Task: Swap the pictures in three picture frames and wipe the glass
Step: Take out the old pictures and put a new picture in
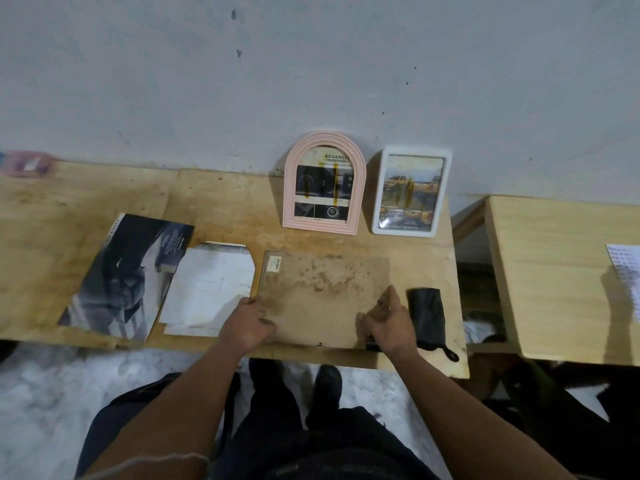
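The brown backing board [325,299] lies flat on the counter [221,206] directly in front of the person, its long axis running side to side between the two hands. The left hand [247,325] grips its near-left corner, fingers curled over the edge; the right hand [389,322] pinches the near-right corner, thumb up along the board's right edge. Both are equally close, so I'd judge the lift comes from both at once.

Beyond the hands, against the grey wall [311,71], stand a pink arched frame [324,183] and a white frame [411,190], each with a picture in it. Just left of the left hand lie white paper sheets [209,289], then a dark magazine [126,275]. A black folded cloth [427,317] sits touching the right hand's outer side. The plywood counter is stained, and a second wooden counter [561,271] stands further right.
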